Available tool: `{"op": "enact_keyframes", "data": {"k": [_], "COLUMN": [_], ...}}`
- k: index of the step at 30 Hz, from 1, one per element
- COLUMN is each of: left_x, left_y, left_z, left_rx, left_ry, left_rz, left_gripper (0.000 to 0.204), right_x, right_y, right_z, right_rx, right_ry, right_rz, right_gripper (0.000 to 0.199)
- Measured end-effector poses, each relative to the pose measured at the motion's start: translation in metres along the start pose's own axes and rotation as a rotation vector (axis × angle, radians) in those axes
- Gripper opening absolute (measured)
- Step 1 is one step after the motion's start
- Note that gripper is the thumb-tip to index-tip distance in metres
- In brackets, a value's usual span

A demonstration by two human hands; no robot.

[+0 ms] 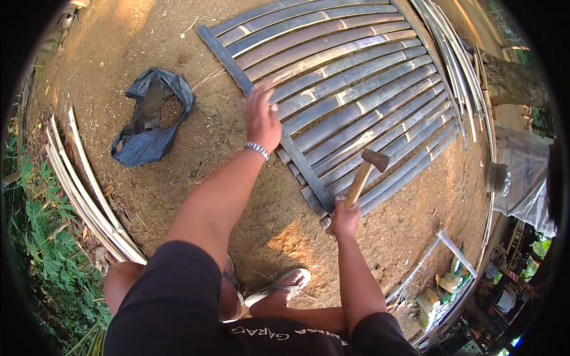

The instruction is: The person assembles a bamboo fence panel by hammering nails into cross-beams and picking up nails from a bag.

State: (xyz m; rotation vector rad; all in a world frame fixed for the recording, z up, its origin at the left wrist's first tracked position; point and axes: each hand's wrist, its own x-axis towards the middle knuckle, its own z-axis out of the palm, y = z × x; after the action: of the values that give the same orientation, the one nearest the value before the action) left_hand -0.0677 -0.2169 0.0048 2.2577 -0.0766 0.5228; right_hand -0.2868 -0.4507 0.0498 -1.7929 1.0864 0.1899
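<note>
View from above, near to far. At 6 o'clock, the person's dark shirt, a bare knee and a foot in a pale sandal (279,288) on the dirt ground (196,172). Just beyond, at 5 o'clock from centre, the right hand (345,217), fingers wrapped tight around the lower end of a hammer (366,174) with a wooden handle; the dark metal head points up and away, raised over the slats. Near centre, toward 12 o'clock, the left hand (261,118), a metal bracelet (257,149) at its wrist, lies palm down with fingers pressed together on a dark cross-batten (268,121) that runs diagonally from 11 o'clock to 5 o'clock. Under the batten lies a panel of split bamboo slats (356,89), set side by side and fanning toward 1 o'clock. At 9 o'clock from the left hand, well apart, an open dark plastic bag (148,121). At 8 o'clock, a bundle of pale bamboo strips (89,196) beside grass; more strips (457,65) at 2 o'clock.
</note>
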Motion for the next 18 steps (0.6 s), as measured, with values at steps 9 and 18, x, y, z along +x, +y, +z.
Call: {"op": "enact_keyframes", "data": {"k": [9, 18], "left_x": [-0.16, -0.163], "left_y": [0.065, 0.075], "left_z": [-0.029, -0.015], "left_rx": [0.02, 0.29], "left_ry": [-0.277, -0.347], "left_rz": [-0.527, -0.365], "left_gripper": [0.036, 0.044], "right_x": [0.005, 0.012], "right_y": [0.018, 0.03], "right_z": [-0.035, -0.035], "right_rx": [0.054, 0.04], "right_ry": [0.203, 0.177], "right_rz": [0.114, 0.109], "right_gripper": [0.04, 0.044]}}
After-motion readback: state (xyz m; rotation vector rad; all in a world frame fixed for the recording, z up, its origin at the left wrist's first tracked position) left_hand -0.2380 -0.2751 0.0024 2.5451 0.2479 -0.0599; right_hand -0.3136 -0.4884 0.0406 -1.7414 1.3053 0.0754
